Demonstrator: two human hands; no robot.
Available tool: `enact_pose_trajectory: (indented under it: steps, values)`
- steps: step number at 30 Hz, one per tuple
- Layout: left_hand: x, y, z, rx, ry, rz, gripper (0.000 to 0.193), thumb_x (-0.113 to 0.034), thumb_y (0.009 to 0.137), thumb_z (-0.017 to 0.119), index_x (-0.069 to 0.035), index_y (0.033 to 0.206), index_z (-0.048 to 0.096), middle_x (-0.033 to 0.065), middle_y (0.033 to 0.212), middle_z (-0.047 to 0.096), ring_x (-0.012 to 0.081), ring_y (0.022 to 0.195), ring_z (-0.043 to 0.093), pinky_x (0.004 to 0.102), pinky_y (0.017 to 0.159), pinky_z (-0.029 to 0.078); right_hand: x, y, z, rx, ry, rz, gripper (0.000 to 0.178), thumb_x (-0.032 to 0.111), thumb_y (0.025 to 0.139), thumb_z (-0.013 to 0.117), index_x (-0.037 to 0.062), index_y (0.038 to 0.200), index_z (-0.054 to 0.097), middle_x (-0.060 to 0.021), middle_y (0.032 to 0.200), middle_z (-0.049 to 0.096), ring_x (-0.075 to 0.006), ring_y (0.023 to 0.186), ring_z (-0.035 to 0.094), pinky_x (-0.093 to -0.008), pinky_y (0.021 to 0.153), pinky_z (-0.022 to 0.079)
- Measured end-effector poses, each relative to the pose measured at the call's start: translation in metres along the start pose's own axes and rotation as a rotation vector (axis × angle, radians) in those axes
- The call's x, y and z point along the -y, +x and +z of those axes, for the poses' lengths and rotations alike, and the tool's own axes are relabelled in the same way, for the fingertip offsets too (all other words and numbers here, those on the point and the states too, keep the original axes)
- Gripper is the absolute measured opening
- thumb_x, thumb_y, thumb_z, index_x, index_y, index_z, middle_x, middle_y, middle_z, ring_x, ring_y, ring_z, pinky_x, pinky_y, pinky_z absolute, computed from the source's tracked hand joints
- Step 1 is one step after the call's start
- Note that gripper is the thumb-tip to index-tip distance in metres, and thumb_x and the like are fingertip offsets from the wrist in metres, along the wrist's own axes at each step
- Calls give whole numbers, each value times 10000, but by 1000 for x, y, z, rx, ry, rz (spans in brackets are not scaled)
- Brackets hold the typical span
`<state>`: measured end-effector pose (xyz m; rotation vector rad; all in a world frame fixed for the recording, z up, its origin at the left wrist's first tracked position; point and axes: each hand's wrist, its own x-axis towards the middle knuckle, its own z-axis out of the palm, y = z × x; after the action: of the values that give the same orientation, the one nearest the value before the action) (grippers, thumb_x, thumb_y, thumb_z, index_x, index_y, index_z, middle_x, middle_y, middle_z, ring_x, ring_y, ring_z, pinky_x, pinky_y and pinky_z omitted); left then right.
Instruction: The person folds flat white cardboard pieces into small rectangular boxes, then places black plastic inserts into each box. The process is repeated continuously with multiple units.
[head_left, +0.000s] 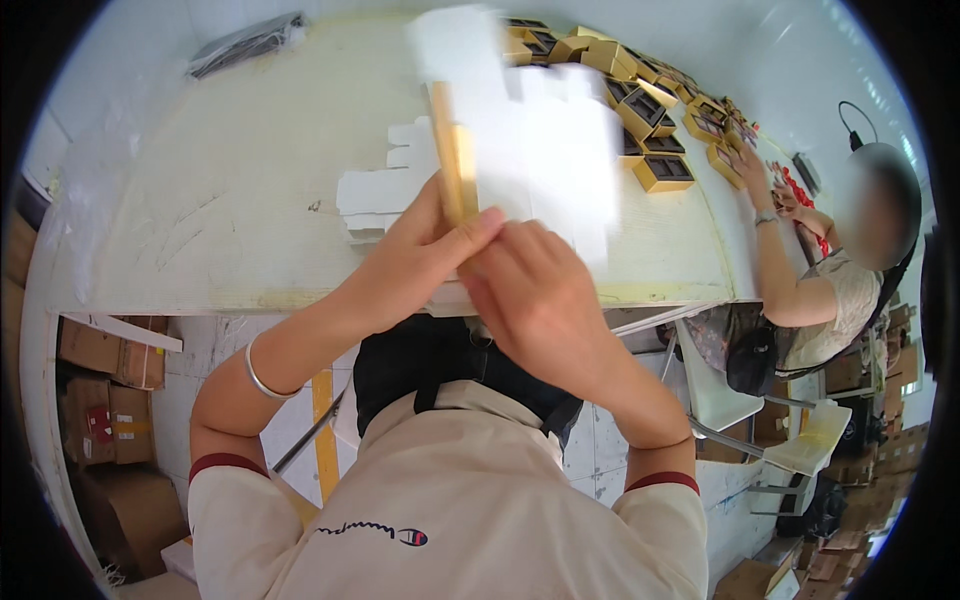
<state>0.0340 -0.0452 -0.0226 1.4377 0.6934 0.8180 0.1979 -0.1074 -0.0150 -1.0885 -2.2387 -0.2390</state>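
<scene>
A gold-and-white cardboard piece (456,165), partly folded and blurred by motion, stands up in front of me. My left hand (425,240) is closed around its lower left side, thumb pointing to the right. Against the lower end of the piece, my right hand (535,285) is closed with curled fingers, touching the left thumb. What the right fingertips grip is hidden behind that hand. Just beyond both hands lie flat white cardboard blanks (380,195) with cut tabs. A large white sheet (550,150) is smeared, and I cannot tell if it joins the held piece.
Gold boxes with dark inserts (645,110) crowd the back right of the table (230,200). A co-worker (810,280) sits at the right, hands near boxes and red items. A dark plastic-wrapped bundle (248,45) lies far left. Brown cartons (110,400) sit beneath the table.
</scene>
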Motion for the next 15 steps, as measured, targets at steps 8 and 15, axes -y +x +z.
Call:
enact_pose_trajectory:
  steps: [8, 15]
  values:
    - [-36, 29, -54, 240, 337, -233, 508, -260, 889, 630, -5, 1301, 477, 36, 1045, 557, 120, 945, 509, 275, 829, 437, -31, -25, -38, -112, -233, -274, 373, 285, 701, 732, 97, 1017, 667, -85, 1105, 615, -263, 1014, 584, -413, 907, 450]
    - [-19, 59, -37, 247, 1167, 207, 425, -311, 841, 663, -28, 1148, 581, 109, 1032, 600, 247, 952, 572, 359, 835, 457, -58, -19, -16, 218, 153, -25, 107, 82, 704, 695, 53, 801, 659, -82, 909, 644, -245, 899, 603, -354, 770, 458]
